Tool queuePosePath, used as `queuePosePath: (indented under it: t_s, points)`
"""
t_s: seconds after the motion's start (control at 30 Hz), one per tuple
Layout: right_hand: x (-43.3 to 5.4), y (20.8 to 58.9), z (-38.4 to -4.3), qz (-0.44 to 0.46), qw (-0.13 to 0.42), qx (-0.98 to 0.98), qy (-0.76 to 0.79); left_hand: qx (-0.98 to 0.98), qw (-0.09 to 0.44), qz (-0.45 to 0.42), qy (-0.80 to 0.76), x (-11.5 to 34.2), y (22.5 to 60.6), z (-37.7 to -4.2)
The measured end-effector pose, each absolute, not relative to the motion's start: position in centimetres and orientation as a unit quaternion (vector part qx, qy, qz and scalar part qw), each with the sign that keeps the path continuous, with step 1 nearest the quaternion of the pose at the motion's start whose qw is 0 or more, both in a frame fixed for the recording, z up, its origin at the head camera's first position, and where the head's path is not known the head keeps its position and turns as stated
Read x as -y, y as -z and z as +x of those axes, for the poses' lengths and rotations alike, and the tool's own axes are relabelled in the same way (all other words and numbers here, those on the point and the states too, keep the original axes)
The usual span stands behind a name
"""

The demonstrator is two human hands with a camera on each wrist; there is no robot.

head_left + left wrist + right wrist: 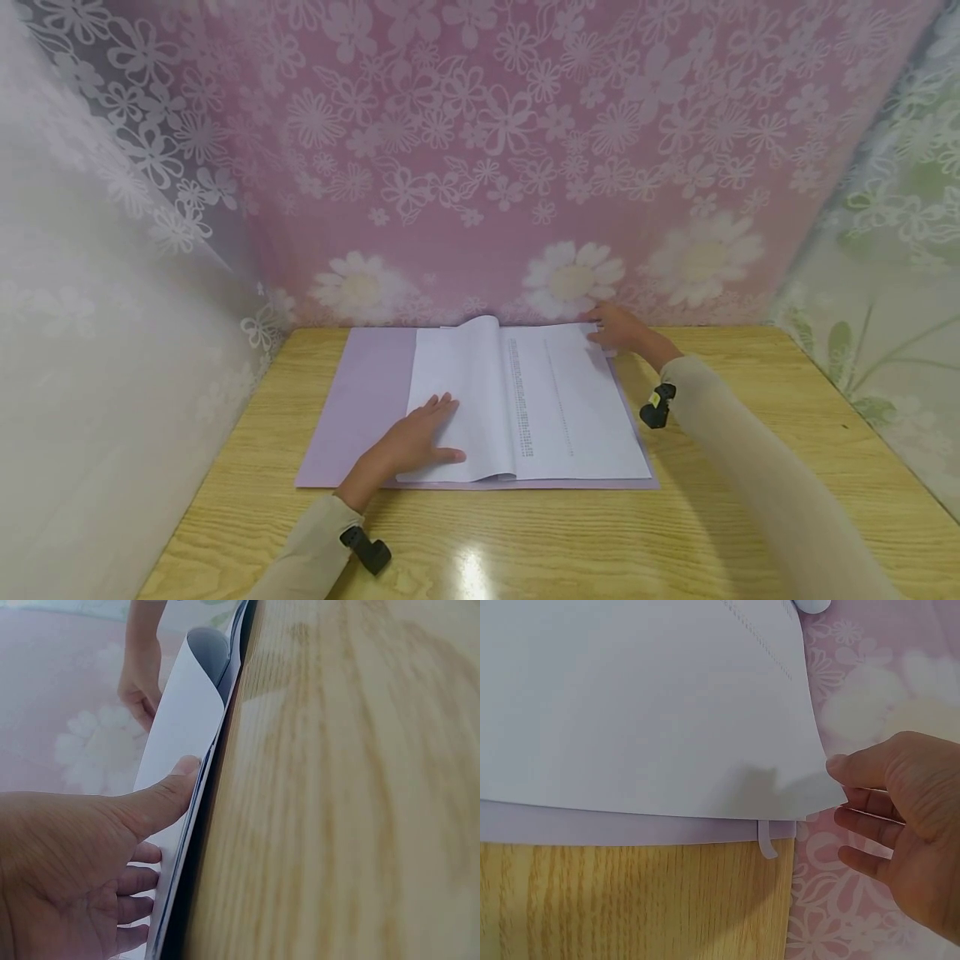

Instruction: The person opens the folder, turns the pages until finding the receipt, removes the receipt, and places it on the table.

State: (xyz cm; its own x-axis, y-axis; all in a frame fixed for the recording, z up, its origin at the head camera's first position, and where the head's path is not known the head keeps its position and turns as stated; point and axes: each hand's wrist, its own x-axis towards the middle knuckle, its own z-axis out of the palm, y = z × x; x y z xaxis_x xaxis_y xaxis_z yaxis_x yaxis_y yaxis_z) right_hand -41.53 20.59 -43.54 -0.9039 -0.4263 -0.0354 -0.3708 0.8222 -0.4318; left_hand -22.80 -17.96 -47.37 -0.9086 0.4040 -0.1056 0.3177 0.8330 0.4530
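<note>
A lilac folder point(371, 392) lies spread on the table, with white sheets point(577, 400) inside it. Columns of small print run down the right-hand sheet. On the turned left-hand sheet point(468, 375) rests my left hand point(412, 440), its fingers straight and thumb spread near the bottom edge. That sheet bulges up in a curl beside the fold. At the far right corner of the printed sheet is my right hand point(621, 327); in the right wrist view its thumb and index finger pinch the sheet's corner point(832, 796).
The wooden table point(450, 542) reaches back to a pink flowered curtain point(465, 167), close behind the folder. Pale flowered curtains hang at the left point(112, 350) and right point(900, 250). A short pale tab point(766, 841) sticks out from beneath the sheets.
</note>
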Motion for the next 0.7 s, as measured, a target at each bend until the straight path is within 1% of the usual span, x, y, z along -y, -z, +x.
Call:
queuePosePath:
  t_s: [0.13,0.37,0.43,0.7]
  points:
    - [-20.7,43.7,-41.8,-0.209,0.053,-0.953,0.211,-0.953,0.098,0.188,-0.217,18.0,47.5,-22.9]
    - [-21.0,43.6,-41.5,-0.241,0.003,-0.938,0.248,-0.953,0.098,0.186,-0.218,17.9,47.4,-22.8]
    - [-21.2,43.4,-41.2,-0.245,-0.001,-0.933,0.263,-0.953,0.098,0.187,-0.219,17.9,47.4,-22.7]
    - [-22.5,43.4,-40.2,-0.240,0.014,-0.919,0.313,-0.953,0.097,0.191,-0.214,18.0,47.5,-22.8]
